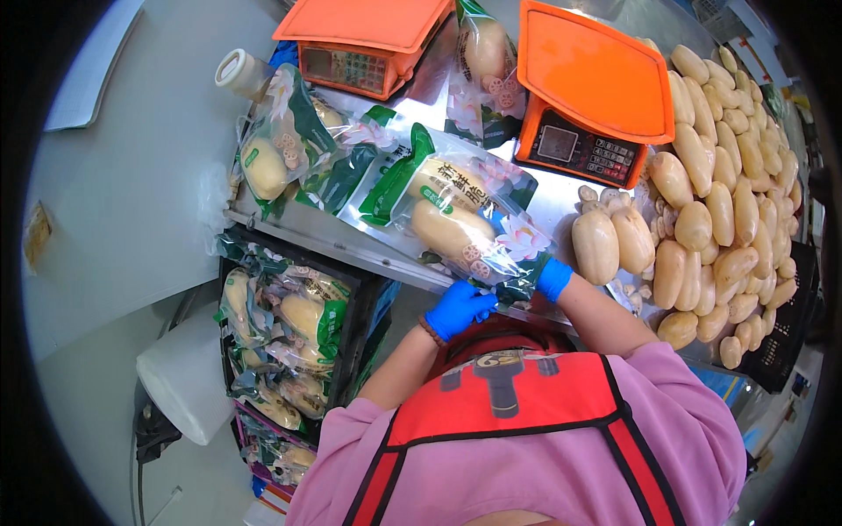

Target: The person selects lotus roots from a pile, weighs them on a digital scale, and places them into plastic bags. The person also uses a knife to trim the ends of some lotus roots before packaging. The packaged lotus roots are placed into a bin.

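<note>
My left hand (pixel 462 309), in a blue glove, pinches the near edge of a clear plastic bag (pixel 519 235) with green and pink flower print. Inside the bag lie pale lotus root pieces (pixel 452 230), on the metal table in front of me. My right hand (pixel 553 279), also gloved in blue, reaches in at the bag's near right end. Its fingers are hidden by the printed film, though a patch of blue shows through higher up the bag. Just right of that hand, two bare lotus roots (pixel 596 247) rest on the table beside small cut ends (pixel 605 200).
Two orange scales (pixel 596 74) (pixel 364 22) stand at the back, with a bagged lotus root (pixel 485 53) between them. Other filled bags (pixel 267 167) lie left. Many loose lotus roots (pixel 719 206) are heaped right. A black crate (pixel 351 351) of packed bags stands lower left, near a white roll (pixel 180 377).
</note>
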Demonstrator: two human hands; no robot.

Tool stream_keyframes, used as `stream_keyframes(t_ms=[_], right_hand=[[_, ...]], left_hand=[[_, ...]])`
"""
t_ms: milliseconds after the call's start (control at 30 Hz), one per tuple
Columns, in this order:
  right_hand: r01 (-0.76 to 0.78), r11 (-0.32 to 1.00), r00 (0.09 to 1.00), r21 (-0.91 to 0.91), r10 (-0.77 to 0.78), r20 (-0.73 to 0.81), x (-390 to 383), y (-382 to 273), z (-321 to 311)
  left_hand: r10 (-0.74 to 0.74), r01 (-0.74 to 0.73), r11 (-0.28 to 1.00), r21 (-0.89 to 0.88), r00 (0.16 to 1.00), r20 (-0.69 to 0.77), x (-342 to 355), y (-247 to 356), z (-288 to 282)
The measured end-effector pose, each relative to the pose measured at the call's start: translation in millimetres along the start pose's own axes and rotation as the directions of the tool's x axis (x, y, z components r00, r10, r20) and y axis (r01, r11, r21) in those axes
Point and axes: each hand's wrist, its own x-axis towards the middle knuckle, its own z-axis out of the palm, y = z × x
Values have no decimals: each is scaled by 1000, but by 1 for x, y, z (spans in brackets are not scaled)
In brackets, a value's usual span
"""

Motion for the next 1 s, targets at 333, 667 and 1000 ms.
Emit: stream_keyframes(t_ms=[333, 667, 1000], right_hand=[[42, 998, 998, 38, -43, 41, 22, -14, -5], [177, 936, 983, 304, -153, -100, 29, 7, 13], [44, 962, 999, 270, -34, -40, 26, -46, 9]], left_hand=[[81, -74, 988, 136, 996, -47, 13, -4, -5], [283, -183, 903, 390, 934, -217, -29, 98, -20], [634, -49, 392, 919, 737, -232, 38, 156, -96]])
